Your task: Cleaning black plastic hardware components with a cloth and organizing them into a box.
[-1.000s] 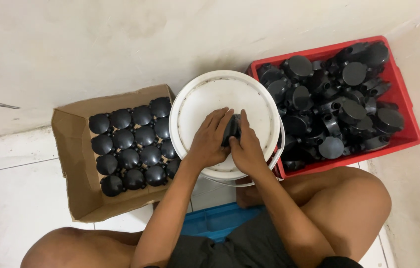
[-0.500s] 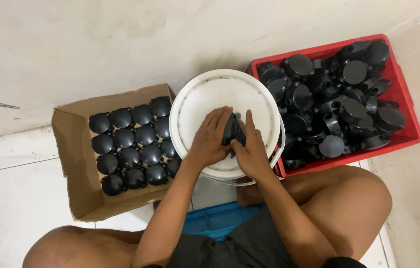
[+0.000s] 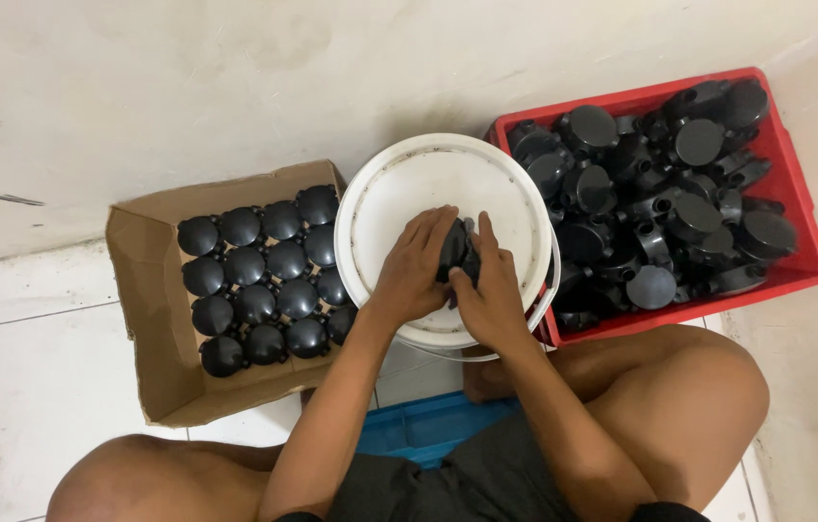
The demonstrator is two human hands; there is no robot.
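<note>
Change: since the earlier frames the hands are barely shifting; the right fingers are now lying flatter along the black part, and the whole view is sliding slightly right.
Left hand (image 3: 411,266): it is resting on the white bucket lid (image 3: 399,193), its fingers curling against the left side of the black round part (image 3: 454,249) and gripping it.
Right hand (image 3: 491,295): it is pressing on the part from the right and below, its fingers closing on it with the forefinger stretching up along its edge.
Black round part: it is sitting between both hands, on top of the lid, a little right of the lid's middle; most of it is hiding under the fingers.
White bucket lid: it is covering a white bucket standing on the floor between the two containers.
Cardboard box (image 3: 153,348): it is lying to the left, just beside the bucket, holding neat rows of black domed pieces (image 3: 259,271).
Red crate (image 3: 795,208): it is standing to the right, touching the bucket, holding a loose heap of black round housings (image 3: 665,193).
Floor (image 3: 42,387): white tiles are showing at lower left, with a blue tray (image 3: 423,425) lying between the person's bare knees.
</note>
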